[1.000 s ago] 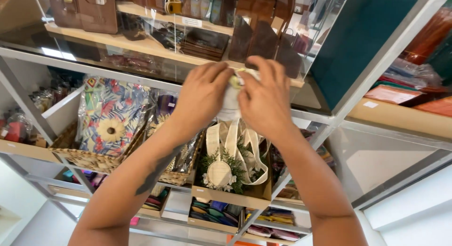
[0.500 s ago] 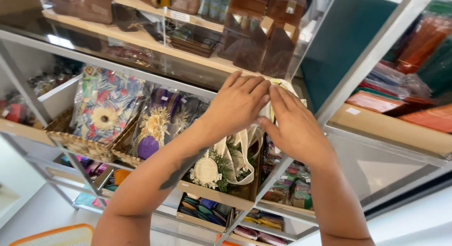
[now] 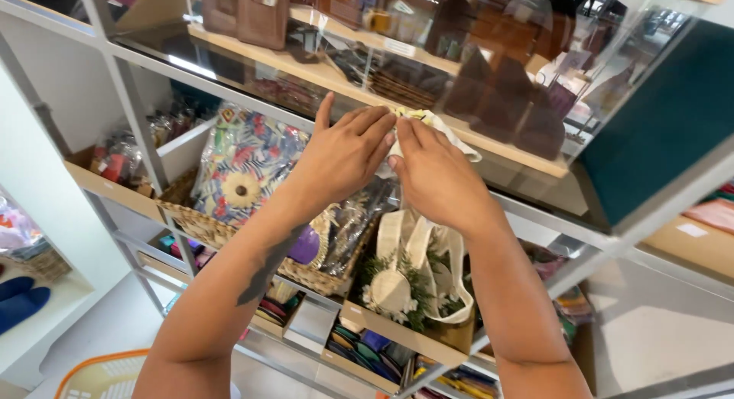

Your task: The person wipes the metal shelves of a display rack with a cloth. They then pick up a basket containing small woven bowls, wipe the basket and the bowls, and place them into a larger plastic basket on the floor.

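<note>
Bare forearms — left arm tattooed

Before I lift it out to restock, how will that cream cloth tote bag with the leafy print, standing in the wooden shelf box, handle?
The cream cloth tote bag will probably be floppy: its long handles droop in loose loops. It looks light, being thin fabric. It may sag or fold once lifted clear of the wooden shelf box, which seems to prop it upright.
</note>
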